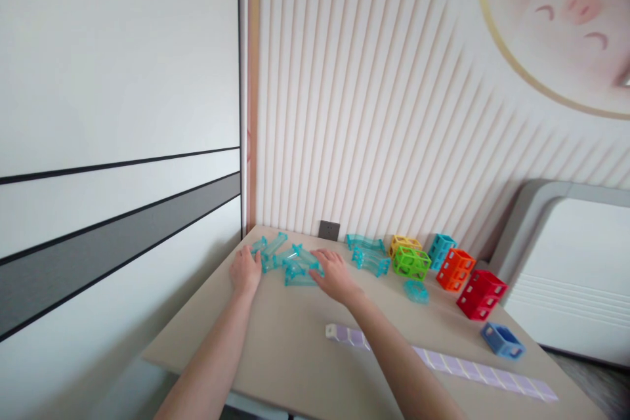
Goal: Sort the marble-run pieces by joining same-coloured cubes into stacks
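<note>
Teal pieces (294, 270) between left grip (246, 269), right grip (335, 274).

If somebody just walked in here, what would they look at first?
Probably the big pink pig picture, high on the right of the ridged wall. Next might come the bright red block and orange block, toward the right side of the table. Then perhaps the see-through teal pieces between the left hand and the right hand.

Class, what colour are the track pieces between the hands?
The track pieces are translucent turquoise, in the head view.
</note>
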### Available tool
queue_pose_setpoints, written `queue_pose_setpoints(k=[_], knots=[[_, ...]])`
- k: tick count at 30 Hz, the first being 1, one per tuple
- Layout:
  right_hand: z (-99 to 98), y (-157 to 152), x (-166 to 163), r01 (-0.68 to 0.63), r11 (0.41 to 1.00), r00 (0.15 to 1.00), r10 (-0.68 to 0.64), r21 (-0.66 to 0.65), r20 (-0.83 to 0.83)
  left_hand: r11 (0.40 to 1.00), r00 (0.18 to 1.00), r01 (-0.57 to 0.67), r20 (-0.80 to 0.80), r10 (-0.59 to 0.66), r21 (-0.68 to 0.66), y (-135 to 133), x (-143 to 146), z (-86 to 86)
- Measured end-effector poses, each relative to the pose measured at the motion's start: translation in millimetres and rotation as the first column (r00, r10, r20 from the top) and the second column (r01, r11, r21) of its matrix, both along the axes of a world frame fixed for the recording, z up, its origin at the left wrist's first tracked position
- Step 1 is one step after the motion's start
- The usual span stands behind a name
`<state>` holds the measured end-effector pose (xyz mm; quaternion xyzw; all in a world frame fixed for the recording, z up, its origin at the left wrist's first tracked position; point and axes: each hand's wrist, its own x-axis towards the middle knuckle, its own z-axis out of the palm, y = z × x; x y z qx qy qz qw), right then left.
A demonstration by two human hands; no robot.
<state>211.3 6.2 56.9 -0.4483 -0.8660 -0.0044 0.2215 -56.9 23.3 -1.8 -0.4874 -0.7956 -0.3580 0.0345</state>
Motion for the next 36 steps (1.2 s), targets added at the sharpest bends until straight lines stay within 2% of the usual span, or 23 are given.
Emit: queue_pose_setpoints(k=[2, 3, 5, 7, 9, 11, 12, 14, 15, 17, 24, 29, 36], knots=[[3.1, 8.1, 34.6, 0.225, 0.971, 0.974, -0.22, 0.086, -0.055, 1.0, 1.0, 0.01, -0.019, -0.011, -0.019, 0.7, 1.5, -1.7], [2.1, 12.1, 53.9, 0.369, 0.921, 0.929, -0.361, 0.127, -0.081, 1.0, 1.0, 0.012, -0.027, -0.012, -0.021, 1.0, 2.5, -1.9], [-5.6, 18.9, 92.6, 0.599, 0.781, 0.801, -0.588, 0.176, -0.115, 1.0, 0.999, 0.003, -0.037, -0.003, -0.011, 1.6, 5.2, -0.6], [-19.0, 22.9, 125.1, 0.704, 0.693, 0.709, -0.697, 0.156, -0.109, 1.0, 0.999, 0.003, -0.049, -0.002, 0.02, 2.3, 8.5, 2.9], [-33.3, 24.0, 146.0, 0.715, 0.695, 0.699, -0.708, 0.075, -0.096, 0.997, 0.995, 0.058, -0.079, -0.053, 0.06, 2.8, 13.1, 7.1], [-43.9, 23.6, 154.4, 0.687, 0.726, 0.719, -0.685, -0.026, -0.117, 0.966, 0.963, 0.235, -0.16, -0.216, 0.111, 2.4, 19.8, 9.6], [-47.0, 23.4, 154.9, 0.669, 0.739, 0.728, -0.672, -0.073, -0.138, 0.929, 0.925, 0.347, -0.212, -0.316, 0.13, 1.8, 24.0, 9.7], [-49.0, 23.7, 151.7, 0.644, 0.752, 0.731, -0.659, -0.14, -0.176, 0.834, 0.826, 0.534, -0.296, -0.479, 0.14, 0.0, 33.0, 7.4], [-48.2, 24.3, 149.1, 0.636, 0.755, 0.731, -0.655, -0.16, -0.189, 0.798, 0.789, 0.587, -0.316, -0.527, 0.134, -1.0, 37.4, 5.3], [-44.8, 26.2, 143.6, 0.627, 0.759, 0.73, -0.652, -0.179, -0.206, 0.77, 0.756, 0.628, -0.319, -0.571, 0.112, -2.6, 44.6, 0.7], [-23.9, 32.2, 108.7, 0.57, 0.797, 0.747, -0.604, -0.199, -0.279, 0.75, 0.73, 0.657, -0.311, -0.609, 0.076, -4.2, 51.1, -4.6], [-12.0, 39.0, 52.0, 0.509, 0.832, 0.79, -0.554, -0.222, -0.264, 0.744, 0.722, 0.665, -0.304, -0.622, 0.057, -4.5, 51.2, -3.8], [-11.4, 51.9, -23.6, 0.441, 0.868, 0.838, -0.49, -0.228, -0.242, 0.746, 0.721, 0.665, -0.29, -0.63, 0.035, -4.7, 51.2, -3.4]])
